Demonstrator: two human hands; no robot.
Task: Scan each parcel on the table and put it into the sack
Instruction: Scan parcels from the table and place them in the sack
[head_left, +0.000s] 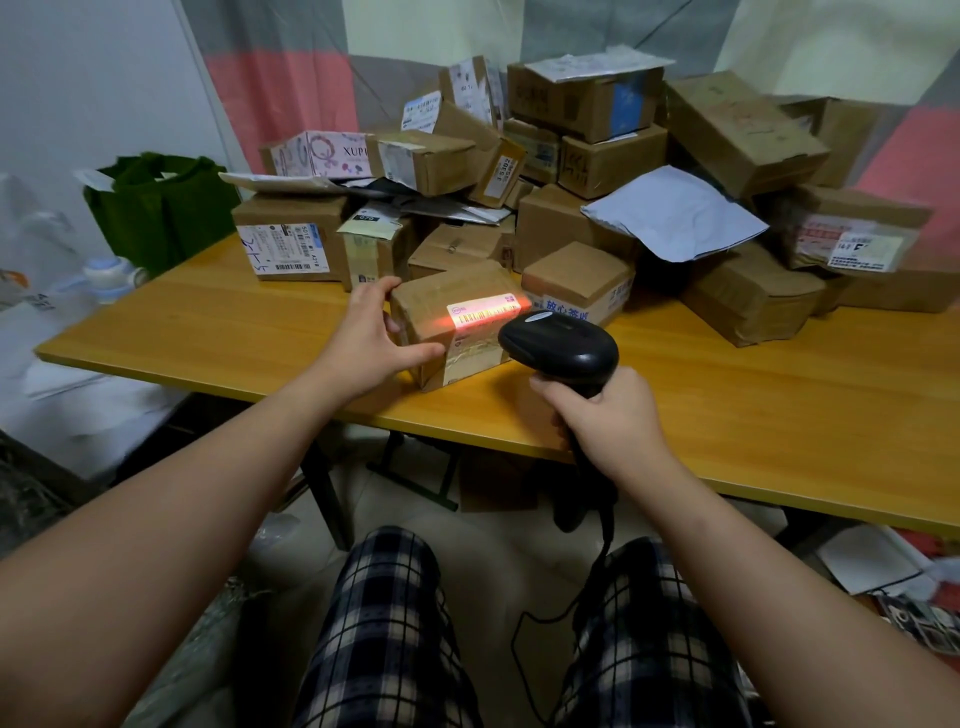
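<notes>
At the near edge of the worktop (208, 322), our left hand (363, 338) clasps a small cardboard parcel (441, 301), fingers (384, 287) and thumb spanning its left end. Just right of them, our right hand (613, 421) grips a black scanner (561, 348), its red beam lighting the barcode label (485, 312). Beyond our fingers, more parcels (597, 171) lie heaped.

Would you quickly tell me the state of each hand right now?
Left hand: closed on the left end of the cardboard parcel.
Right hand: closed around the handle of the black scanner.
</notes>
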